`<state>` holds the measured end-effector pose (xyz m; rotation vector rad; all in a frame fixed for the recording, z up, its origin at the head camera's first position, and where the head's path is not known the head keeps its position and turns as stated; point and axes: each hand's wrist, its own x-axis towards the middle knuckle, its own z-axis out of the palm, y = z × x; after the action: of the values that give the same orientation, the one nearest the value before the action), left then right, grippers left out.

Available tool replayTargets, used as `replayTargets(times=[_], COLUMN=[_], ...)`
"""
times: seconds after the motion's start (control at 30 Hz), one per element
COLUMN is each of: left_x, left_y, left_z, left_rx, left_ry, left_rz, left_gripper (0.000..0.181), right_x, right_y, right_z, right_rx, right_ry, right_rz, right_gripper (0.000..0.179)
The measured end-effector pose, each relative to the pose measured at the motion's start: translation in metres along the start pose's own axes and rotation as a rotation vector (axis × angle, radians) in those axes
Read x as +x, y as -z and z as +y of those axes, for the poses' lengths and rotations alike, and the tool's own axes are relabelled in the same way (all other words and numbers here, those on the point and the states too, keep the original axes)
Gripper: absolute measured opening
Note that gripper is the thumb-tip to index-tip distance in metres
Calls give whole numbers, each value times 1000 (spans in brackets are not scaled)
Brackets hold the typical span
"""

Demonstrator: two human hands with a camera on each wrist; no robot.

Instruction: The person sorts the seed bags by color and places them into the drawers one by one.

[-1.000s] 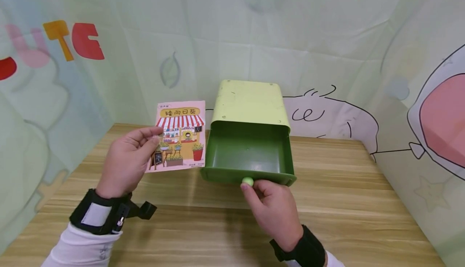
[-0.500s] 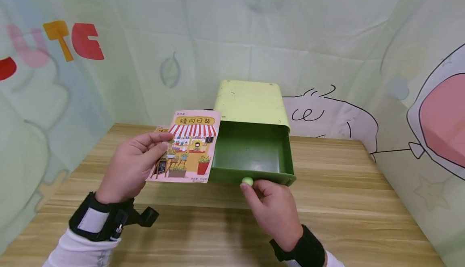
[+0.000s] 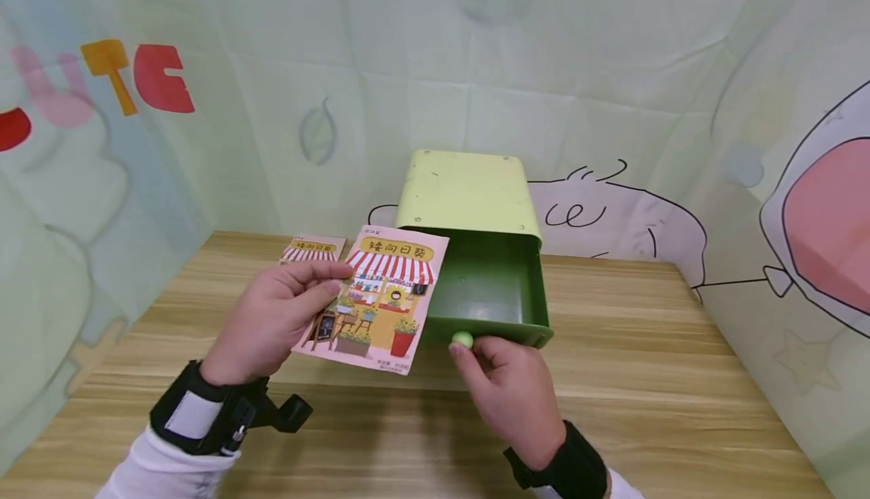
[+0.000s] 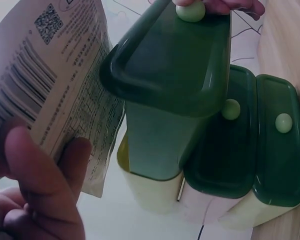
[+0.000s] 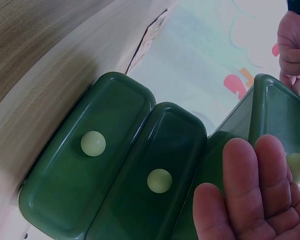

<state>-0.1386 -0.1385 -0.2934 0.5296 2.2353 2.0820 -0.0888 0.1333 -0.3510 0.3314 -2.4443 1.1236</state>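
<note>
My left hand [image 3: 272, 321] pinches a pink seed packet [image 3: 384, 299] with a striped awning and flower pots printed on it. In the left wrist view its printed back shows a barcode. The packet hangs tilted at the left front corner of a pulled-out green drawer [image 3: 489, 280], covering part of it in the head view. With thumb and fingers my right hand [image 3: 519, 393] holds the drawer's round pale-green knob [image 3: 463, 339]. The visible part of the drawer's floor is bare. The yellow-green drawer box [image 3: 469, 189] stands behind. The right wrist view shows several straight fingers [image 5: 242, 185] beside the knob.
A second similar packet [image 3: 314, 246] is behind my left hand, left of the box. Below the pulled-out drawer are two closed green drawers [image 4: 225, 165] with round knobs. Everything stands on a wooden table [image 3: 646, 355] with printed cloth walls [image 3: 584, 69] around it.
My left hand has carried the packet right and toward me, over the drawer's left part, tilting it. The second packet behind has come into sight. My right hand and the drawer stay put.
</note>
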Motion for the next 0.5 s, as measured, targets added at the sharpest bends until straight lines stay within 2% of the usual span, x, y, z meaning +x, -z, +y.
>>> replayTargets(times=[0.33, 0.5], left_x=[7, 12], left_y=[-12, -15], left_z=[0, 0], left_rx=[-12, 34], left_ry=[-9, -11], left_rz=[-34, -41], left_gripper=[25, 23], right_x=[0, 0], right_y=[0, 0], right_z=[-1, -1], right_rx=[11, 12], right_ry=[-3, -6], right_rz=[-4, 3], right_gripper=[29, 29])
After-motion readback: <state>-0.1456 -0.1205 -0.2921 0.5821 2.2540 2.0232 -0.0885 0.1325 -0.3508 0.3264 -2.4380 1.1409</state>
